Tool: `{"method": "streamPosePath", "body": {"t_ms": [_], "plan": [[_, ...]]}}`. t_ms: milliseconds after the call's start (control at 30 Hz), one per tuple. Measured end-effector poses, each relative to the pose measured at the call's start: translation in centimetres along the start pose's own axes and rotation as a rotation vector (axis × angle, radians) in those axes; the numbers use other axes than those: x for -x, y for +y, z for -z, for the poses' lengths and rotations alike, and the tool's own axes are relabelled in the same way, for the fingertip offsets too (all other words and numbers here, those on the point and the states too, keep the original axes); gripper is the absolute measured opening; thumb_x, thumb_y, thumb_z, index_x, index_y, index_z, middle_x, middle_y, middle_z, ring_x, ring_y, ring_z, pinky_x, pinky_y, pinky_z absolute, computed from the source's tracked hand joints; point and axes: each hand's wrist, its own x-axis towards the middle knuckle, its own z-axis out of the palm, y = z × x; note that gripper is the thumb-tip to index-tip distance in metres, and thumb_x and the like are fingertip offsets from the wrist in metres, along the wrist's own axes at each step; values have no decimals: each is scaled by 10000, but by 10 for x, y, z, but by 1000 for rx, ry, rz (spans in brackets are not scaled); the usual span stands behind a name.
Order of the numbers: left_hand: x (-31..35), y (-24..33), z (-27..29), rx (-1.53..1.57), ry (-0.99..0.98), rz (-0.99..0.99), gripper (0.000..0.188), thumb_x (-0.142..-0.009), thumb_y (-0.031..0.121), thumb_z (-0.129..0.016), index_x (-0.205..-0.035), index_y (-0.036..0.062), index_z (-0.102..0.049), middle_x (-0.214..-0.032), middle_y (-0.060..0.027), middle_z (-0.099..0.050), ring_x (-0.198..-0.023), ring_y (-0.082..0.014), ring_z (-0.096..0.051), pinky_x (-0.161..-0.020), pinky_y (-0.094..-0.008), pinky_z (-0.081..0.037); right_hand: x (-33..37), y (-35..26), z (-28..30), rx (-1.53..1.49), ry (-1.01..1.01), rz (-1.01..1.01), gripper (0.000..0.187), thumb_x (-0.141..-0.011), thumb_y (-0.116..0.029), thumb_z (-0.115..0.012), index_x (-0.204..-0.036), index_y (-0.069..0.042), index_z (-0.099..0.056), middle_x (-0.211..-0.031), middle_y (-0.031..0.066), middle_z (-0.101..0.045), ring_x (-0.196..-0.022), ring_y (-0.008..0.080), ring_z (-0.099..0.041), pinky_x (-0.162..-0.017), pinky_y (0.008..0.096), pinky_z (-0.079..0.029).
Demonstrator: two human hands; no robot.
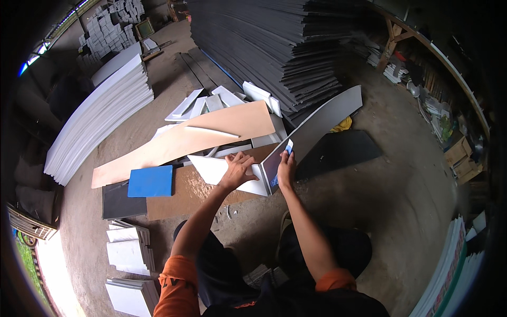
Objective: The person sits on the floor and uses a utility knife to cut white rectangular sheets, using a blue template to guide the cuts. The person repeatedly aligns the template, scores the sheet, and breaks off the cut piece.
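My left hand (238, 170) lies with fingers spread on a white foam-like panel (203, 165), its thumb pointing toward the panel's right edge. That edge meets a long grey sheet (322, 119), which stands tilted up and stretches away to the far right. My right hand (286, 170) is closed at the near end of the grey sheet, pinching a small flat blue-and-white piece (290, 146). Whether its fingers also grip the sheet cannot be made out. Beneath the panel is a worn brown board (174, 203).
A long peach sheet (185, 140), a blue rectangle (150, 181) and white offcuts (198, 105) lie beyond my hands. Tall dark sheets (253, 47) are piled behind them. White sheets (100, 116) are stacked at left, with smaller white stacks (129, 251) nearer. A black sheet (343, 156) lies right.
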Motion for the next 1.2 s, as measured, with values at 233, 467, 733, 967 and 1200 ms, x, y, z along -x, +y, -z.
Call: {"method": "streamPosePath", "body": {"t_ms": [233,467,733,967,1200], "plan": [[9,-25,-34,-151,-27,-24,376,-629,257,-675,-926,160,-467,-905,10,-496,-976,-210,-408,-781,-488,-286,-2,42,6,-344,-137,-172,376,-880,-406,-377,-941,-51,-483,-826,75,-583,-528,124,-567,-427,280,-429],[13,-28,-41,-80,-139,46,313,-702,295,-626,-938,153,-479,-936,3,-532,-967,-194,-478,-784,-527,-302,3,40,2,-208,-308,-73,168,-865,-217,-443,-969,-86,-450,-656,-1,-455,-445,54,-387,-367,217,-309],[17,-38,-47,-287,-163,134,414,-754,375,-544,-1087,139,-478,-1032,-53,-567,-998,-209,-515,-834,-374,-374,35,9,9,-80,-598,-146,283,-856,-103,-420,-1130,-45,-387,-753,46,-551,-581,107,-525,-493,254,-419],[14,-38,-45,-272,-99,125,405,-737,330,-576,-1081,139,-477,-967,-54,-577,-949,-212,-539,-802,-370,-355,57,1,9,308,-465,36,261,-884,-232,-388,-985,9,-387,-779,241,-581,-732,422,-558,-617,470,-453],[18,-35,-42,-252,-217,136,417,-792,372,-501,-1143,157,-435,-987,-48,-577,-916,-227,-552,-798,-398,-398,82,-13,-3,592,-489,11,306,-891,-284,-357,-967,10,-395,-725,235,-582,-715,380,-586,-601,443,-472]]}}
